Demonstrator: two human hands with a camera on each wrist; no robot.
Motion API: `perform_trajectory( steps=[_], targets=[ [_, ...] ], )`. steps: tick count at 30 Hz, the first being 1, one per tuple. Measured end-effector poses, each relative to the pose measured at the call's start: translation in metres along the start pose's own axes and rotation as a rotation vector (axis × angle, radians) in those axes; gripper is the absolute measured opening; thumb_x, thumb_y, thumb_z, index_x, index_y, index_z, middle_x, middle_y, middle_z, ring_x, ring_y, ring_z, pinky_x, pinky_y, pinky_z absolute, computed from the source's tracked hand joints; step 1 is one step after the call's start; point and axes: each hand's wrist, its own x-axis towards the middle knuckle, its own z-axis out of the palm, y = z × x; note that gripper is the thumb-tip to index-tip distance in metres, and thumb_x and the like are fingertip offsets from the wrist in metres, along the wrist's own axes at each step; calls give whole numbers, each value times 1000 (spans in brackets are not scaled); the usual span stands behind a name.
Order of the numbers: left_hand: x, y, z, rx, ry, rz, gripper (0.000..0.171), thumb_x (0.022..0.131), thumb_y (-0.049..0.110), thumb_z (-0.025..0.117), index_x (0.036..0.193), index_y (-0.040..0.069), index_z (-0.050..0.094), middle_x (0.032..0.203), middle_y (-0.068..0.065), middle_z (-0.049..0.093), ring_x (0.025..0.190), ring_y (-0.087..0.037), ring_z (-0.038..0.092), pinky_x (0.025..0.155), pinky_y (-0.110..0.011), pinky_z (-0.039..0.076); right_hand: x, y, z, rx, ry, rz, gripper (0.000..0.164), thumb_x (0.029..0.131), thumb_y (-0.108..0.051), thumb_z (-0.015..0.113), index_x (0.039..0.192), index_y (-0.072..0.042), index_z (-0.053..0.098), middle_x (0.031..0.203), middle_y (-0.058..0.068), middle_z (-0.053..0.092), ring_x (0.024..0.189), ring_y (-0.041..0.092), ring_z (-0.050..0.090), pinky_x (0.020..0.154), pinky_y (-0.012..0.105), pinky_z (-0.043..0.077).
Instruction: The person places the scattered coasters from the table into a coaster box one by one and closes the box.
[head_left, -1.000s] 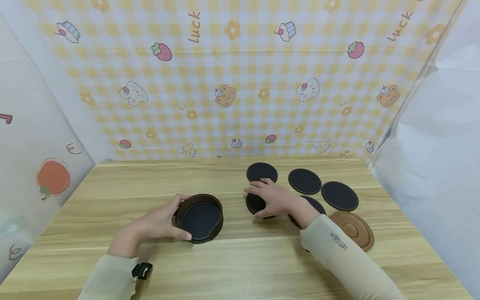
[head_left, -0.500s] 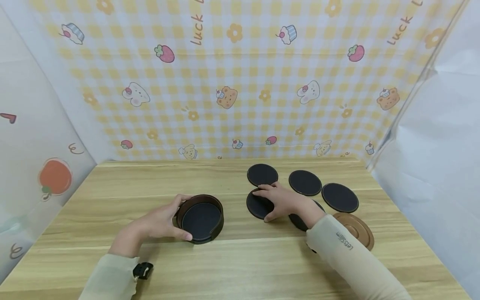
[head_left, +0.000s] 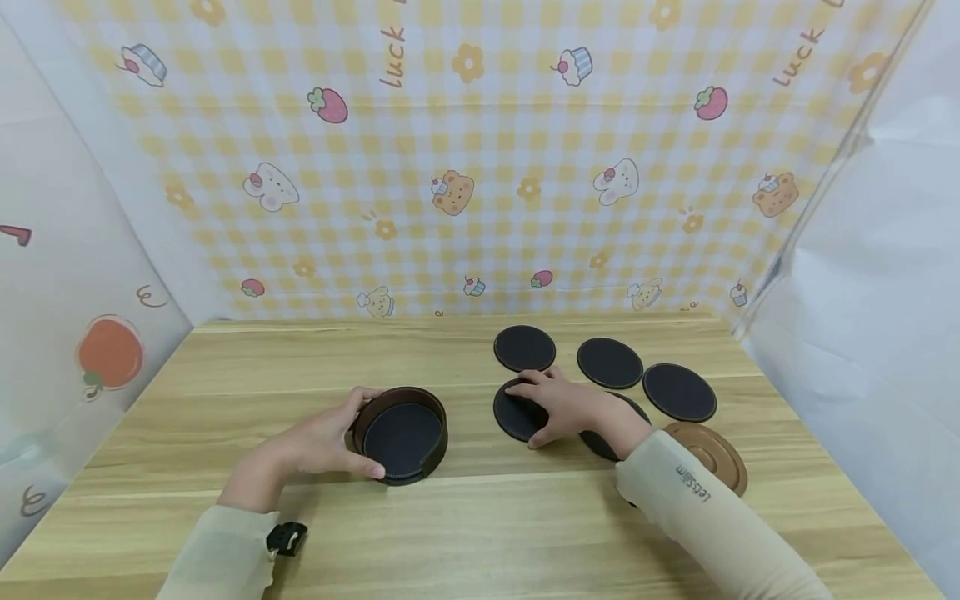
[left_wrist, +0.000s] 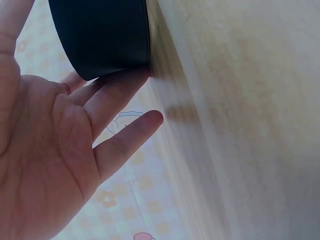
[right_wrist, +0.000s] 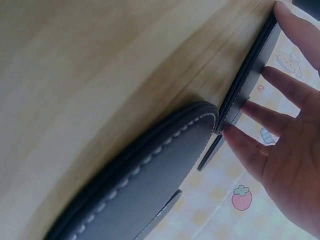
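My left hand [head_left: 326,437] grips the left side of a dark round coaster holder [head_left: 437,442], thumb at the front and fingers behind. Inside the holder lies a black round coaster with a stitched edge. In the left wrist view the holder [left_wrist: 107,37] shows its smooth outer wall, with the little finger stretched away from it. My right hand [head_left: 566,408] is spread over another black coaster [head_left: 513,417] flat on the table. Its thumb touches the near edge; the right wrist view shows the fingertips touching the coaster [right_wrist: 252,75], fingers nearly straight.
Black coasters lie behind [head_left: 524,348], to the back right [head_left: 610,362] and at the far right [head_left: 679,392]. One more coaster [head_left: 600,446] is partly under the right wrist. A brown round piece [head_left: 708,454] sits by the right sleeve. A checked cloth backdrop [head_left: 480,167] rises behind the table.
My right hand has shifted slightly right and nearer over the same coaster, uncovering more of its left side. The left hand and the holder have stayed in place.
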Motion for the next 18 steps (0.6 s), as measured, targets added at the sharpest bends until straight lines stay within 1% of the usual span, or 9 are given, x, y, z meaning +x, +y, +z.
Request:
perform_trajectory(
  steps=[3, 7, 14, 18],
  targets=[
    [0, 0, 0, 0, -1, 0, 101, 72, 44, 88, 147, 11, 29, 140, -19, 55, 133, -43, 48, 101, -59, 42, 0, 0, 0, 8, 2, 3, 82, 84, -37, 80, 153, -23, 39, 164, 16, 19, 147, 44, 18, 105, 57, 41],
    [1, 0, 0, 3, -1, 4, 101, 72, 44, 87, 147, 10, 29, 140, -20, 55, 133, -43, 48, 100, -59, 42, -1, 0, 0, -6, 19, -3, 81, 83, -38, 81, 152, -23, 41, 162, 18, 22, 146, 43, 20, 105, 57, 41],
    [1, 0, -1, 5, 2, 13, 103, 72, 43, 88, 148, 9, 28, 140, -20, 55, 133, -43, 49, 101, -59, 42, -2, 0, 1, -49, 57, -17, 79, 81, -40, 81, 150, -23, 44, 159, 17, 28, 141, 41, 30, 101, 55, 44],
    [1, 1, 0, 5, 1, 19, 102, 72, 42, 88, 147, 8, 28, 139, -20, 55, 132, -43, 49, 101, -58, 42, -3, -1, 2, -79, 64, -14, 79, 80, -42, 80, 149, -25, 45, 158, 15, 30, 139, 38, 33, 98, 55, 45]
  ],
)
